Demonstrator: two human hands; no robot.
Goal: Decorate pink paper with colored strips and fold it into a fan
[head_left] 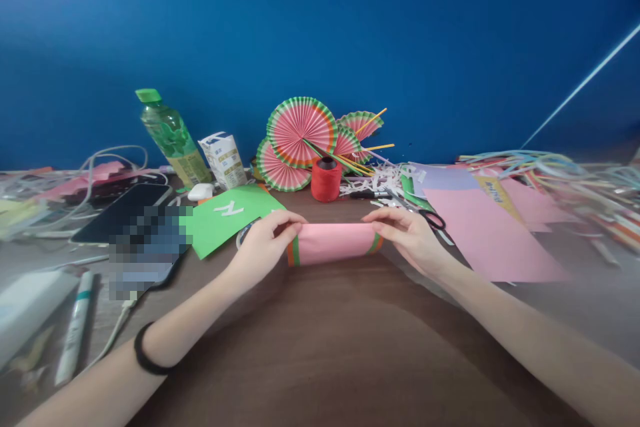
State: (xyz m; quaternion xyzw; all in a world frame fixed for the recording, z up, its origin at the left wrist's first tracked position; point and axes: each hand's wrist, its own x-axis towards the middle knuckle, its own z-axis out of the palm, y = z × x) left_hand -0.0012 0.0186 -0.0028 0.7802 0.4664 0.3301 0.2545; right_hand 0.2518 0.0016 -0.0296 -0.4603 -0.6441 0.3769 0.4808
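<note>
Blue wall [320, 27] behind, dark brown wood-look table [340, 340] below; landmark, the red spool of thread with a dark core [325, 180]. Just in front of the spool, you have a pink paper rectangle with green and orange bands at both short ends [335, 243], its long side running left to right. Your left hand [267, 240] pinches its upper left corner, thumb and fingers closed together; your right hand [407, 237] pinches the upper right corner likewise. Whether the lower edge touches the table, you cannot tell from this view. Behind the spool: pleated pink paper fans with green and orange rims [300, 130]. Left of it: a bright green paper sheet [225, 213] bearing white scraps, a white printed drink carton [223, 160], and farther out a green-capped plastic bottle [173, 137]. Right of it: shredded white paper strips [377, 180], black-handled scissors [433, 219], then a large flat pink paper sheet [490, 233].
</note>
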